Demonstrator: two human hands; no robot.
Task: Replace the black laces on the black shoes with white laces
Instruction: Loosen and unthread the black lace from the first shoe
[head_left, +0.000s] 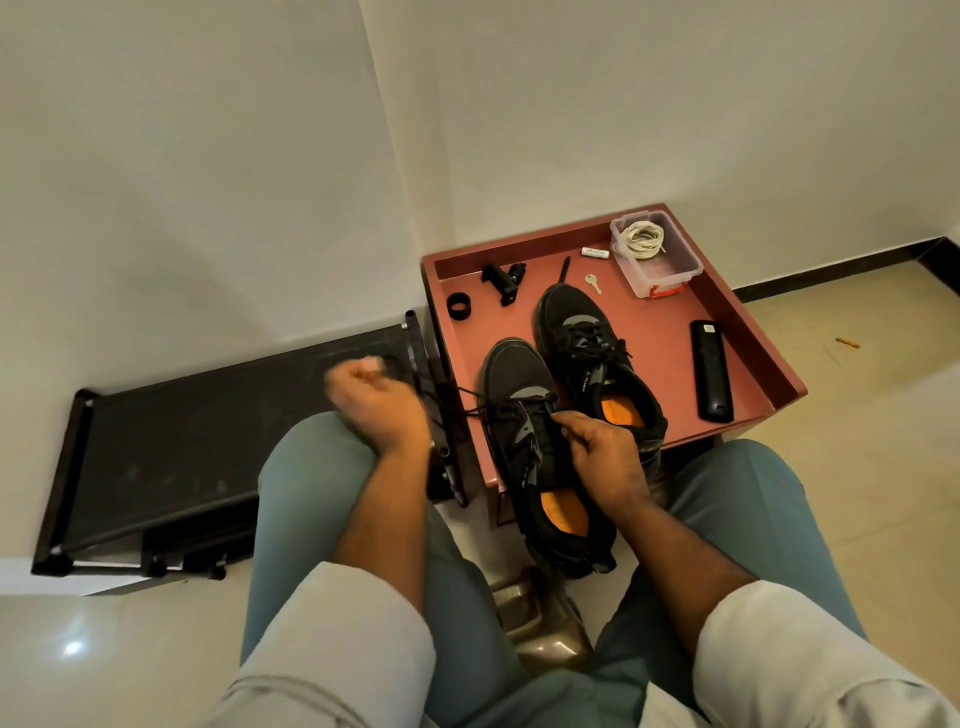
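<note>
left hand (376, 402) pinches the thin black lace (470, 402), pulling toward 9 o'clock; right hand (597, 452) grips the soft black mesh shoe (524, 415). lace looks floppy, grab near the tip.

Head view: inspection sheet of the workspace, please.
Surface: red tray table, raised rim.
Job's things: near shoe overhangs the table edge, black lace drawn leftward; far shoe laced; white laces coiled in a clear box.
Clutter: remote, key, battery, black ring, black clamp.
Grippers: left hand blurred, pulls the lace; right hand grips the near shoe.
Cables: nothing seen.
Surroundings: dark rack left, white walls, tiled floor.
</note>
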